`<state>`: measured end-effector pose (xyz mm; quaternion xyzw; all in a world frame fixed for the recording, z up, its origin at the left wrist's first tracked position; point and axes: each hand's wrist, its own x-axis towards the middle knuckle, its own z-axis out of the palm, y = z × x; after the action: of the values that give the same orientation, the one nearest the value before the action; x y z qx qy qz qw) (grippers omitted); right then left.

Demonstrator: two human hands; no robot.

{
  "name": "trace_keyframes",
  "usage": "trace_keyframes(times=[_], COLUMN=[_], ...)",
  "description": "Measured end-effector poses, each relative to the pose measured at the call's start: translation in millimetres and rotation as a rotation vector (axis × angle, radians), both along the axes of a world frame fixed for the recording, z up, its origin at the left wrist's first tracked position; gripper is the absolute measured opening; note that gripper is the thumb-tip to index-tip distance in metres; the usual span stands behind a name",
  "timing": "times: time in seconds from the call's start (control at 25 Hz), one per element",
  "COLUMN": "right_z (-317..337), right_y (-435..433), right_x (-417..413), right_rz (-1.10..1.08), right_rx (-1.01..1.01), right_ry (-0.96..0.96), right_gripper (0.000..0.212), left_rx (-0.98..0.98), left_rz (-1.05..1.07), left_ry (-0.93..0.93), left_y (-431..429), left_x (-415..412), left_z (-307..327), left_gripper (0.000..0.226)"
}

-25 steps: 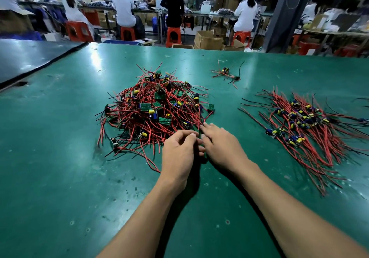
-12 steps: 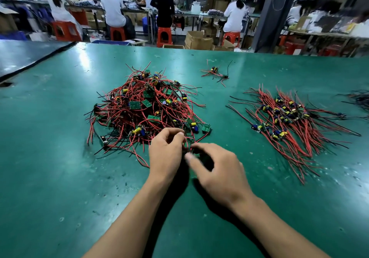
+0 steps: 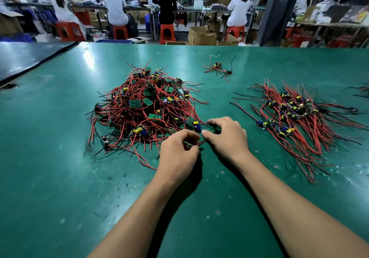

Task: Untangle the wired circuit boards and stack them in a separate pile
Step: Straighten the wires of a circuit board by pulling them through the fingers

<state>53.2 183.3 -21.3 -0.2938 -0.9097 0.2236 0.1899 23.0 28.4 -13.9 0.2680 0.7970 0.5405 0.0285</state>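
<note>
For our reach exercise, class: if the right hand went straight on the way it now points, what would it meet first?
Probably the tangled pile: the right hand points forward-left, and the pile's near edge lies just beyond it, though depth is unclear.

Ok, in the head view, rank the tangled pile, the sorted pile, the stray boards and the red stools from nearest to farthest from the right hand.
1. Tangled pile: touching the right hand at its near-right edge.
2. Sorted pile: just to the right.
3. Stray boards: farther back on the table.
4. Red stools: past the table's far edge.
</note>
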Motion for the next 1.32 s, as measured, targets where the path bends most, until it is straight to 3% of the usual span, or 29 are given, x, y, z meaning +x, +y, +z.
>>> trace_keyframes(times=[0.2,0.32,0.4,0.48,0.6,0.72,0.88,1.08,1.32], right_z=[-3,5,12,20,29,28,26,22,18], right_y=[0,2,5,7,-2,-22,-29,-27,-24], right_x=[21,32,44,53,60,55,48,52,52], right_rz=[-0.158,-0.213,-0.221,-0.17,0.054,0.305,0.385,0.379,0.394], right_rx=[-0.381,-0.845,-1.108,-1.363,-1.61,-1.547,-1.41,-1.364,-1.199], right_ry=[0.397,0.783,0.934,0.956,0.75,0.508,0.427,0.444,0.541], right_gripper=[0.027,0.021,0.015,0.012,0.015,0.028,0.016,0.014,0.035], left_rx=[-0.01,0.076,0.086,0.095,0.181,0.345,0.614,0.289,0.26], left_rz=[0.041,0.07,0.06,0.038,0.053,0.066,0.026,-0.12,-0.271], left_ry=[-0.012,-0.082,-0.097,-0.12,-0.163,-0.336,-0.616,-0.237,-0.347], left_y=[0,0,0,0,-2,-6,-10,-8,-9], left_x=[-2,-2,-1,1,1,-3,-9,5,11], left_z=[0,2,3,5,7,11,16,10,10], left_gripper=[0.015,0.011,0.012,0.009,0.009,0.018,0.023,0.012,0.019])
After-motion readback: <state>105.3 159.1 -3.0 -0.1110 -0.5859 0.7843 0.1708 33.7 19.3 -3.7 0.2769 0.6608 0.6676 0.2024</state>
